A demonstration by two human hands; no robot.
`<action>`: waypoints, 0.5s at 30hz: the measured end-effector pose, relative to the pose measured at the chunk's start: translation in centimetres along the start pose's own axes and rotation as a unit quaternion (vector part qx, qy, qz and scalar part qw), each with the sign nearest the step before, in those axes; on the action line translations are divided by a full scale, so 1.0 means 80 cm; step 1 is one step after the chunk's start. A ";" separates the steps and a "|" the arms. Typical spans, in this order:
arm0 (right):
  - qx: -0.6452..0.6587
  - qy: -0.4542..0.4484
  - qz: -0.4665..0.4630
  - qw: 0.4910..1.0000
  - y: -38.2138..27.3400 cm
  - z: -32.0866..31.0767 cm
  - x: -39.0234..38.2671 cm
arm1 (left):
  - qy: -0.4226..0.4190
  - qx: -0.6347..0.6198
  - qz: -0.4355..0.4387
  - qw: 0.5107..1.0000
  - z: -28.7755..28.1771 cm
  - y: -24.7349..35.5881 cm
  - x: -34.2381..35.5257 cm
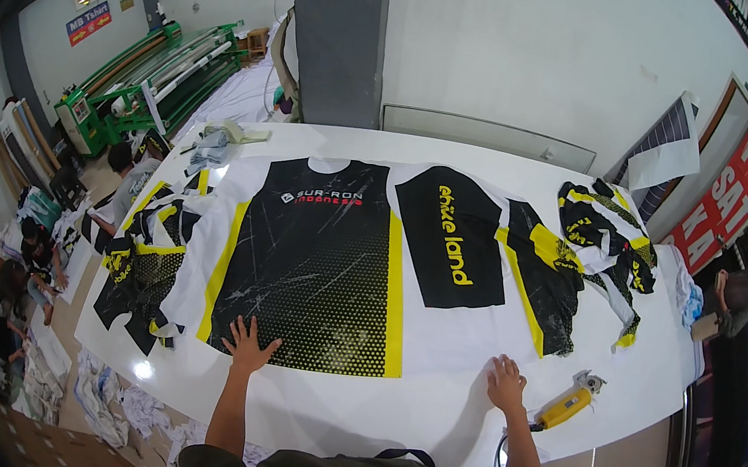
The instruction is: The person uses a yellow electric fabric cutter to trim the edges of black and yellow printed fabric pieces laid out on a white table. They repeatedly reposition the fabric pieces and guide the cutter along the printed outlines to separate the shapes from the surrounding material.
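Note:
A large printed sheet of white fabric lies spread over the table, bearing a black and yellow shirt body panel (319, 264) and a black sleeve panel (453, 234). My left hand (248, 346) rests with fingers spread on the bottom edge of the body panel. Flat on the white fabric, my right hand (506, 382) has its fingers stretched out below the sleeve panel. Right of that hand lies a yellow handheld electric cutter (566, 406) with a round head and a black cord. Another black and yellow sleeve panel (545, 273) lies farther right.
Crumpled cut pieces (150, 267) are heaped at the left of the white table (296, 411), and more (611, 239) at the far right. A grey pillar (335, 37) stands behind. A green roller machine (150, 80) is at back left. Several people sit at left among fabric scraps (102, 396).

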State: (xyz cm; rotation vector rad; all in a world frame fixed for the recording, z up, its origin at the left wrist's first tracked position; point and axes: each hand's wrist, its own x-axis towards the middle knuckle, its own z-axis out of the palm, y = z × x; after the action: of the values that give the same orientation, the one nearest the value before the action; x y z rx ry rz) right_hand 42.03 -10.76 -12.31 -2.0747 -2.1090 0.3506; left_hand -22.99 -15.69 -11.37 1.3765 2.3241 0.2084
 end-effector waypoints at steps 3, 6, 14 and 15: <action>-0.003 -0.010 0.015 1.000 -0.011 -0.011 -0.009 | 0.005 -0.004 0.000 1.000 0.002 -0.006 -0.006; 0.070 0.068 0.025 0.995 -0.002 -0.024 -0.023 | 0.013 -0.003 0.005 1.000 0.003 -0.006 -0.009; 0.031 0.488 0.311 0.815 0.083 -0.118 -0.071 | 0.021 0.003 -0.025 0.999 0.000 -0.013 -0.022; -0.025 0.452 0.388 0.803 0.108 -0.113 -0.086 | 0.018 0.007 -0.020 1.000 0.003 -0.006 -0.014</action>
State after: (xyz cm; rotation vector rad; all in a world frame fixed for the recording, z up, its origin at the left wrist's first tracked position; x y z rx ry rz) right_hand 53.03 -17.08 -5.72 -2.3282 -0.6910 -0.5392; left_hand -22.78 -16.95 -11.42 1.3413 2.3855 0.2078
